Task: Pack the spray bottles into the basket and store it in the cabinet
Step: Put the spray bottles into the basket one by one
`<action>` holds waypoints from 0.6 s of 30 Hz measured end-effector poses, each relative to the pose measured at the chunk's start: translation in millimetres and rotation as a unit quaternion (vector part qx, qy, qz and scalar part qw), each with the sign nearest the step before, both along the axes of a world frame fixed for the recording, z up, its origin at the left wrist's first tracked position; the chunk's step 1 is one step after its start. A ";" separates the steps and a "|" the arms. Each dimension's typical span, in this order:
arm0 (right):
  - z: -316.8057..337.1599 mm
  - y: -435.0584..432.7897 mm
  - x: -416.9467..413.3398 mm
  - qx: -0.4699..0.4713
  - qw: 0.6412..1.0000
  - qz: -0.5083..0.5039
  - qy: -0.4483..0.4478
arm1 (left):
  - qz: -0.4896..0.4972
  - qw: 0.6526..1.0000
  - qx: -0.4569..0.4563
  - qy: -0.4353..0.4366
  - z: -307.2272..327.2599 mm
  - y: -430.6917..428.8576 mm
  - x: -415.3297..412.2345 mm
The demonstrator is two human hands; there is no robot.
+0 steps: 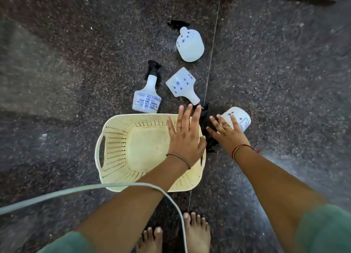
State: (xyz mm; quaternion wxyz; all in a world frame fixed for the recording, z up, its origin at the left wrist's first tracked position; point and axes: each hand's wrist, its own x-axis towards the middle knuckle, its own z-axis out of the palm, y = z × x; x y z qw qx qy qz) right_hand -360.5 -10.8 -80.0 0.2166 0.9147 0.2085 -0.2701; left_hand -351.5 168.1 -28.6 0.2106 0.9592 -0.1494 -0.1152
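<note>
1. Landmark: a cream perforated basket (121, 148) stands empty on the dark speckled floor (57, 81), with handle slots at its two short ends.
2. Spray bottles: four white bottles lie on their sides on the floor, all outside the basket. The lettered bottle (148, 100) lies just beyond the far rim, black trigger head pointing away. The dotted bottle (180, 85) lies beyond the far right corner, its neck angled toward that corner. A second dotted bottle (190, 45) lies well beyond the basket. A fourth bottle (240, 119) lies just to the right of the basket, with its black trigger head between body and basket wall.
3. Left hand (185, 137): fingers spread and flat, hovering over the right end of the basket, fingertips past the far rim near the neck of the dotted bottle; it holds nothing.
4. Right hand (226, 133): fingers spread, empty, reaching over the fourth bottle; whether the fingertips touch it cannot be told.
5. Step in hand (judged): first pickups; no bottle is packed yet.
6. Technique: wrap each hand around a bottle body, not the trigger, to avoid an accidental spray. Lay bottles side by side along the basket floor so all four fit.
7. Hazard: a pale cable (95, 188) crosses the near rim and left forearm; keep it clear when the basket is lifted.
</note>
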 end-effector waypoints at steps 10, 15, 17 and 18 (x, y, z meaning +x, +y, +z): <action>20.5 0.0 10.5 -0.002 0.991 -0.134 0.000 | 0.030 0.997 -0.025 0.063 -4.1 10.4 -13.2; 90.0 1.9 31.6 0.094 0.956 -0.257 -0.103 | 0.038 0.997 -0.029 0.061 22.9 22.7 -7.2; 121.5 9.4 39.8 0.174 0.929 -0.297 -0.137 | 0.050 0.997 -0.034 0.058 35.0 28.5 -5.2; 137.8 15.7 41.9 0.226 0.911 -0.310 -0.151 | 0.061 0.996 -0.036 0.059 41.2 33.5 -4.7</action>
